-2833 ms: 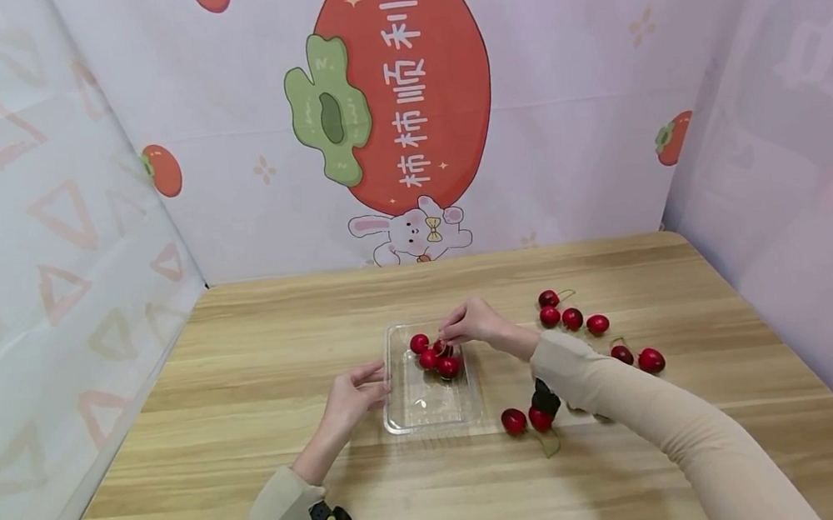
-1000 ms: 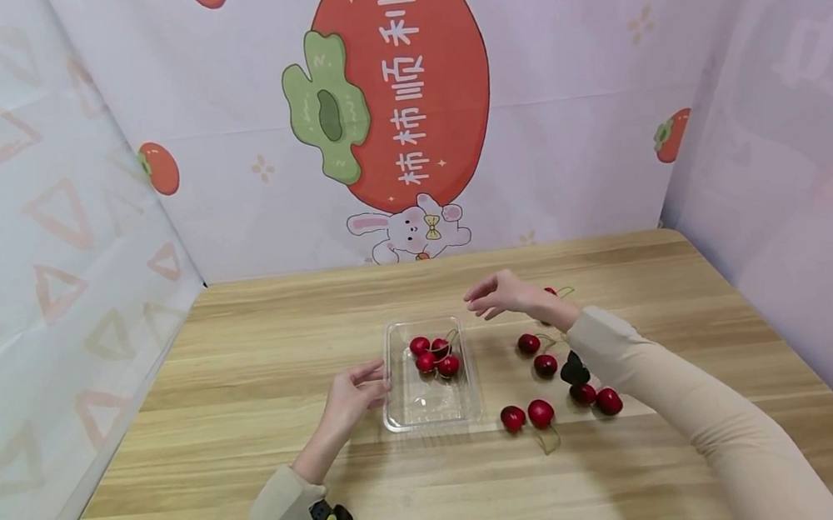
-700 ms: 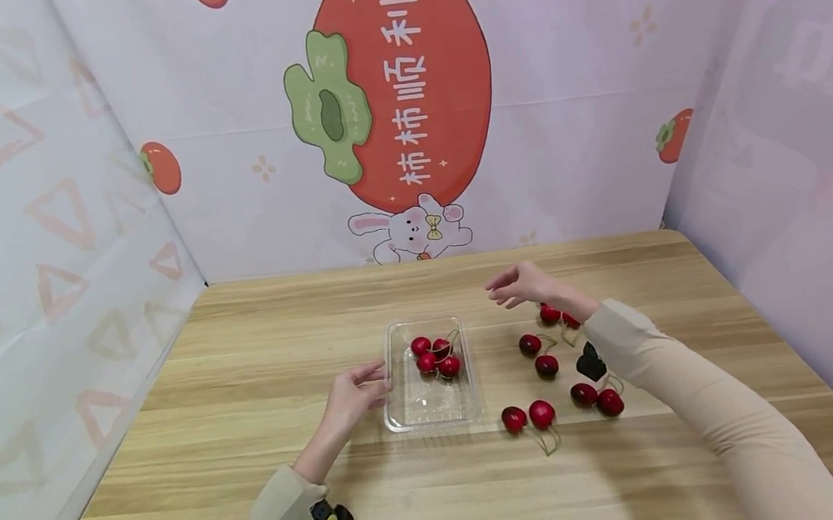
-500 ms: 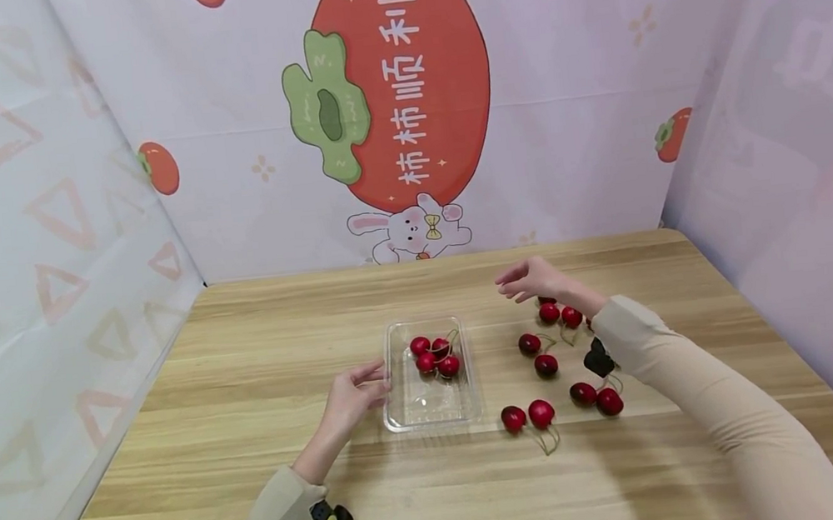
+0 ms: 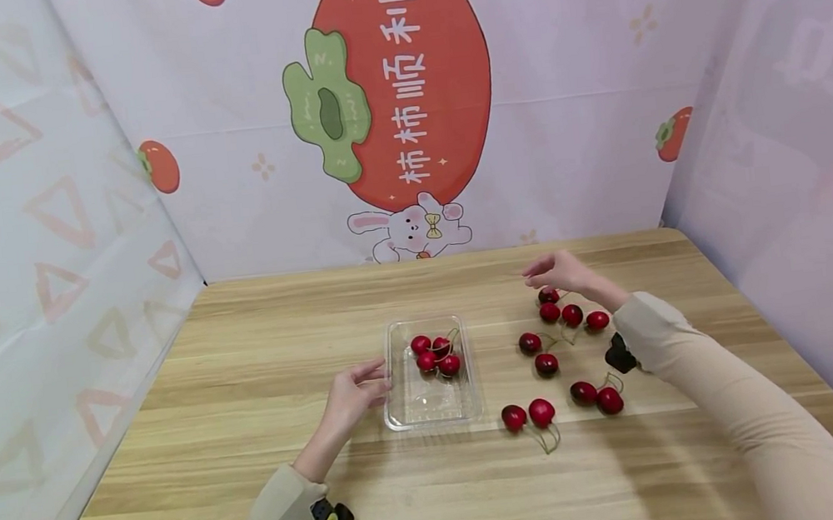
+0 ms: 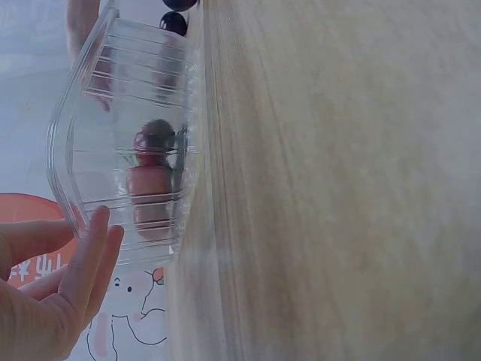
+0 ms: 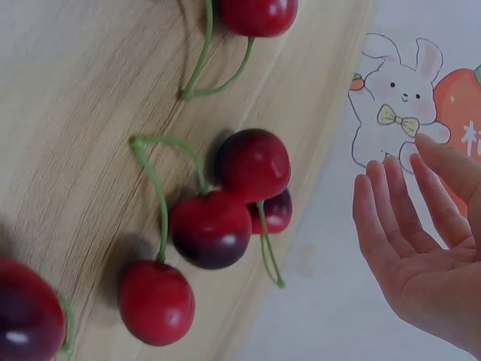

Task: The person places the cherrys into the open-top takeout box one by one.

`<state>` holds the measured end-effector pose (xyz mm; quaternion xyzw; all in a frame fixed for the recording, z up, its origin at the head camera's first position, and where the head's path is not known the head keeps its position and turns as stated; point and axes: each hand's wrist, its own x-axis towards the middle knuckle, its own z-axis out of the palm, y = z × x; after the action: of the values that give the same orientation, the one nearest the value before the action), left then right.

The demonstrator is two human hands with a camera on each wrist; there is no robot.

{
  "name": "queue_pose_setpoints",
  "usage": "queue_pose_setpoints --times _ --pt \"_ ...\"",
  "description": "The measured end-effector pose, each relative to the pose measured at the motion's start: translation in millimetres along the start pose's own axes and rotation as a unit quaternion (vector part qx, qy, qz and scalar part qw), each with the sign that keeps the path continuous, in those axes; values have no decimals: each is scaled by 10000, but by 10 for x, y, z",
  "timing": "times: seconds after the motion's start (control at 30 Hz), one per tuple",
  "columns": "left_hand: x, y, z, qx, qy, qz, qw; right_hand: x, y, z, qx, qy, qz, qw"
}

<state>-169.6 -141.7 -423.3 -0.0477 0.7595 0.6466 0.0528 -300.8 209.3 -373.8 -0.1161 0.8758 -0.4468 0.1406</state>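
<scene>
In the head view my left hand (image 5: pixel 350 399) touches the left side of a clear plastic box (image 5: pixel 431 414) with mostly straight fingers. The left wrist view shows its fingertips (image 6: pixel 99 218) against the box's outer wall, just below the rim. Several red cherries (image 5: pixel 448 365) with green stems lie inside, towards the back. My right hand (image 5: pixel 559 271) hovers at the far right, over a group of loose cherries (image 5: pixel 572 314). Its fingers are apart and slightly bent in the right wrist view, holding nothing; beside them sit joined cherries (image 7: pixel 210 229) on the table.
More stemmed cherries lie right of the box: a pair (image 5: pixel 545 365) in the middle, a pair (image 5: pixel 541 413) near the front and another pair (image 5: pixel 609 400) further right. The wooden table (image 5: pixel 259 350) ends at a printed cloth backdrop (image 5: pixel 221 103).
My right hand has let go of cherries in the box and moved away to the right, over the far cherries. My left hand and the box stay put.
</scene>
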Motion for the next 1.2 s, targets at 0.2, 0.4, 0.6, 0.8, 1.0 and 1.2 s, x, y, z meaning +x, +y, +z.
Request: queue_pose_setpoints --times 0.2,0.4,0.6,0.8,1.0,1.2 --pt "-2 -4 2 3 5 22 10000 -44 73 -97 -147 57 16 9999" --pt "4 -15 -4 -52 -8 56 10000 -95 119 -165 -358 274 -65 9990" --pt "18 -33 -7 18 -3 43 10000 -124 186 -227 -508 460 -14 9977" --pt "18 -26 -6 -13 7 -15 10000 -145 245 -256 -653 441 -34 9969" --pt "16 -20 -2 -63 -33 51 10000 -182 301 -289 -740 424 65 9963" --pt "19 -19 -6 -33 -43 -7 10000 -204 350 -306 -707 479 -12 9963"
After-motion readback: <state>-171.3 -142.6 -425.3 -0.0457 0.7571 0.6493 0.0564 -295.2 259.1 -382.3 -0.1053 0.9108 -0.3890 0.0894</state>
